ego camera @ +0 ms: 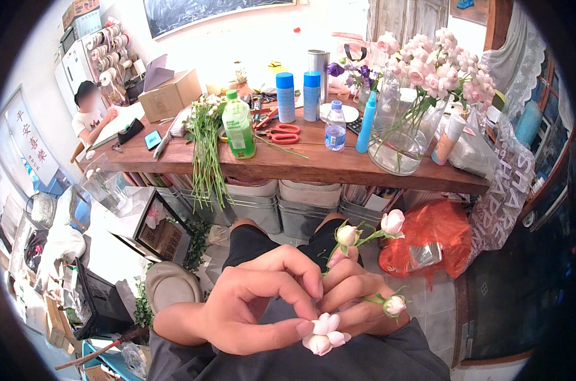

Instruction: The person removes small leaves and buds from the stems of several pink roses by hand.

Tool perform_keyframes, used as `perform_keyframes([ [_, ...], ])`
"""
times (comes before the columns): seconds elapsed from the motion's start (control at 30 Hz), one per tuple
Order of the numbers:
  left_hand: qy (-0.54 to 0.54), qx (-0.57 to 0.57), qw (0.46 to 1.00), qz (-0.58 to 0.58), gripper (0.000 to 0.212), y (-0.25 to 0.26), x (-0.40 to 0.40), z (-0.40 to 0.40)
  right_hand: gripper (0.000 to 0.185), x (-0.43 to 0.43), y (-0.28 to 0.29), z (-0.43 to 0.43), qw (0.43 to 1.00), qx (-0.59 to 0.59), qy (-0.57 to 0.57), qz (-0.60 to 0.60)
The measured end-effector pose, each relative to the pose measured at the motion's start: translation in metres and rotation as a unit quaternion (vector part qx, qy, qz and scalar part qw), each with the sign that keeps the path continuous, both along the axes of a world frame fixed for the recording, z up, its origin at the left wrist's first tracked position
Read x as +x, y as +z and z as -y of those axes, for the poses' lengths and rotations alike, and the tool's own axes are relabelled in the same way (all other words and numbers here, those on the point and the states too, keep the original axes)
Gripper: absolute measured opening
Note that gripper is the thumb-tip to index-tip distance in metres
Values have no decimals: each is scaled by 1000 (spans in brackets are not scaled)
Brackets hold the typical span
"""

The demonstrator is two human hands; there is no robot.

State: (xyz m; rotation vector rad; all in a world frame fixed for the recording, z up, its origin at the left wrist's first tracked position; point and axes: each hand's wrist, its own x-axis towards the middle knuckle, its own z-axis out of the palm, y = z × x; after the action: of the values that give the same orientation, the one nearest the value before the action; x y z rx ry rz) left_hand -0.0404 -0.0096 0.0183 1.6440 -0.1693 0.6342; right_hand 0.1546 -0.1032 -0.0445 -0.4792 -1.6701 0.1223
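Note:
Both of my hands are above my lap. My left hand (264, 305) pinches a petal of an open pale pink rose (323, 333) between thumb and index finger. My right hand (359, 295) is closed around the stems of a rose spray, right beside the left fingertips. Out of its top rise a cream rosebud (347, 235) and a pink rosebud (392, 223); another small bud (394, 305) sticks out at its right side. The stems inside the right hand are mostly hidden by the fingers.
Across the wooden table (269, 164) stand a green-liquid bottle (239, 126), red-handled scissors (283, 134), spray cans, a water bottle (335, 126) and a glass vase (397, 147) of pink roses. Green stems (209, 157) overhang its edge. A red plastic bag (430, 233) lies right; a person (88, 114) sits far left.

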Motion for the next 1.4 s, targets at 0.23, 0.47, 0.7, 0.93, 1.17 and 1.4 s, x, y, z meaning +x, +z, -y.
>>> perform_keyframes([
  [0.23, 14, -11, 1000, -1, 15, 0, 2, 0, 33, 1, -1, 0, 1000, 3, -7, 0],
  [0.47, 82, 24, 993, 85, 26, -1, -3, 1, 32, 5, 1, -2, 1000, -3, -4, 19],
  [0.7, 83, 83, 988, 97, 27, 3, 11, 1, 26, 0, -1, -8, 1000, 30, 4, 9],
  [0.93, 104, 85, 989, 66, 23, 0, 10, -4, 14, 4, -1, -8, 999, 30, 24, 19],
  [1.17, 148, 6, 974, 169, 24, -7, 6, 0, 14, 7, 1, -9, 1000, 19, -11, 10],
  [1.4, 134, 120, 966, 185, 29, -3, 3, -8, 15, -1, 1, -16, 997, 63, -48, 3],
])
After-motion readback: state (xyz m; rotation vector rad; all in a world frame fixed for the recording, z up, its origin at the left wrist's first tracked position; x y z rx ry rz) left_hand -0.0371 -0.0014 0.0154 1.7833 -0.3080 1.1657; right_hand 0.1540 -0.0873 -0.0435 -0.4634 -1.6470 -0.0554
